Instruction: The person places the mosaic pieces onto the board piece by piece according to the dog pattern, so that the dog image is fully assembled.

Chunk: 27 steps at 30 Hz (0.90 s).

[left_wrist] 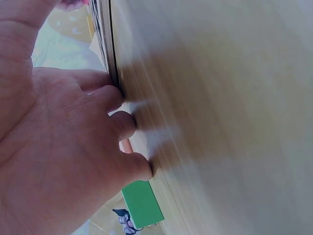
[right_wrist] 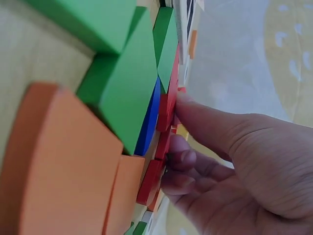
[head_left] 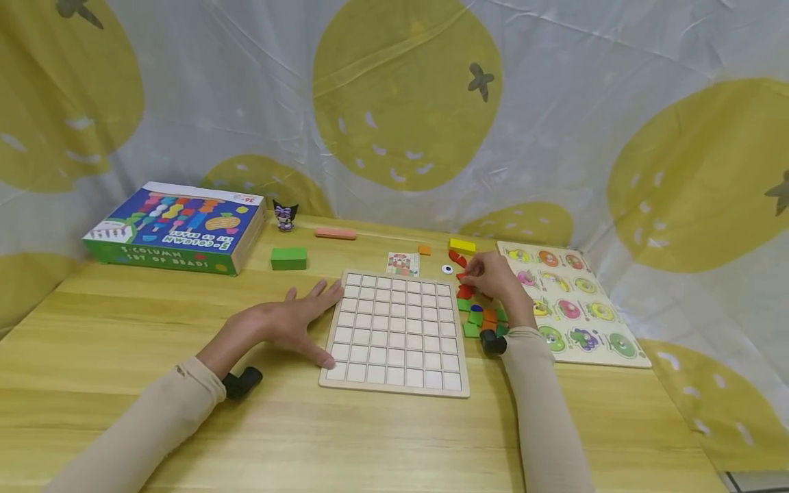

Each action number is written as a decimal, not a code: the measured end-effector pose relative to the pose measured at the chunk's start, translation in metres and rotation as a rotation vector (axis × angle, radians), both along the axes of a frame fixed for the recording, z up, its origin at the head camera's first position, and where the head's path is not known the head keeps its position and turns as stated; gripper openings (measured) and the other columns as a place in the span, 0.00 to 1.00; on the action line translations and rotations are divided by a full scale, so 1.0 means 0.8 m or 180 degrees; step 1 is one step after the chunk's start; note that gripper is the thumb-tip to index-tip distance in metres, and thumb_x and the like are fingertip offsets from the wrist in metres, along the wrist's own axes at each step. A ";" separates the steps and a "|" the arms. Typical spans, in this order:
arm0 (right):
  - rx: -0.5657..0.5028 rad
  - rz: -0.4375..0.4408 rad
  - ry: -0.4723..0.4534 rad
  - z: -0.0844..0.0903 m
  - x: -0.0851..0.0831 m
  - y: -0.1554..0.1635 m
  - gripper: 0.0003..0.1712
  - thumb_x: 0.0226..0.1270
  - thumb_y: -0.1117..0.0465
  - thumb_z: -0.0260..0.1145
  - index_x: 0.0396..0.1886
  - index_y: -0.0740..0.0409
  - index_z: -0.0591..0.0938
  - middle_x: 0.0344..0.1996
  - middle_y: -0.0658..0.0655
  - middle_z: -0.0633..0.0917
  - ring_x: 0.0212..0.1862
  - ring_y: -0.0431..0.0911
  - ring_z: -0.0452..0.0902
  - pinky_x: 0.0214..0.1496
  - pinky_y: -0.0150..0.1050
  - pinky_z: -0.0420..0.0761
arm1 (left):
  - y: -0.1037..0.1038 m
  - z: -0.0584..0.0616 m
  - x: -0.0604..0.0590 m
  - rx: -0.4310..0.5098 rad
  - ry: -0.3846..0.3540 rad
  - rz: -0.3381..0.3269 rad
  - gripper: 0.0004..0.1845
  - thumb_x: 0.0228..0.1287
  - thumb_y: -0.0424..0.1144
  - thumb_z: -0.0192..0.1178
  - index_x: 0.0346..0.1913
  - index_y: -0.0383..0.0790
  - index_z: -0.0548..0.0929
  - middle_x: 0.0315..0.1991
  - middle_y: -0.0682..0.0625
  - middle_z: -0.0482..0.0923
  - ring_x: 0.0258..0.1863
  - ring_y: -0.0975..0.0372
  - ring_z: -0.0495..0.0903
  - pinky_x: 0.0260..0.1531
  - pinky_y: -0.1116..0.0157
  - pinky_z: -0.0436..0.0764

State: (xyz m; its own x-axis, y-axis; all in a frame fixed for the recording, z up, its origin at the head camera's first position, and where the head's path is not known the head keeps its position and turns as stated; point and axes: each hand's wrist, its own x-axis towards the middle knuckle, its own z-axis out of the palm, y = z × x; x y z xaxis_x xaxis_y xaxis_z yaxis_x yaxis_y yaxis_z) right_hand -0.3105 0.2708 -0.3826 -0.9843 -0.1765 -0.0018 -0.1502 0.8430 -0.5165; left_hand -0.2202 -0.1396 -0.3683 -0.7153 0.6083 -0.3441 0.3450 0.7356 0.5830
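Red block (head_left: 464, 276): right hand (head_left: 493, 279) is pinching it narrowly; light, stiff, smooth, best pinched by its side edges.
Grid board (head_left: 397, 332): flat left hand (head_left: 296, 322) is steadying its edge.

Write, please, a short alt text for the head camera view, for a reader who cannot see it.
A person's left hand rests flat against the left edge of an empty wooden grid board on a yellow table, while the right hand pinches a red piece among coloured wooden blocks. A fruit puzzle board lies to the right.
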 end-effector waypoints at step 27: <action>-0.0681 0.0651 0.0058 0.016 0.025 -0.077 0.06 0.74 0.66 0.74 0.43 0.64 0.94 0.35 0.58 0.93 0.35 0.52 0.87 0.39 0.39 0.85 | -0.001 -0.003 0.000 -0.0028 0.0008 0.0021 0.71 0.58 0.62 0.79 0.89 0.37 0.42 0.89 0.40 0.30 0.87 0.42 0.27 0.79 0.31 0.30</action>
State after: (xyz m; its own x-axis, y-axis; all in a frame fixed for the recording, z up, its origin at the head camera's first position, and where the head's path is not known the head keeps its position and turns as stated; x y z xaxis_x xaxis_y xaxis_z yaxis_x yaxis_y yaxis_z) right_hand -0.2909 0.2088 -0.3696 -0.9278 -0.3656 0.0742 -0.3166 0.6665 -0.6750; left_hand -0.2203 -0.1406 -0.3711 -0.7200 0.6006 -0.3476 0.3417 0.7428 0.5758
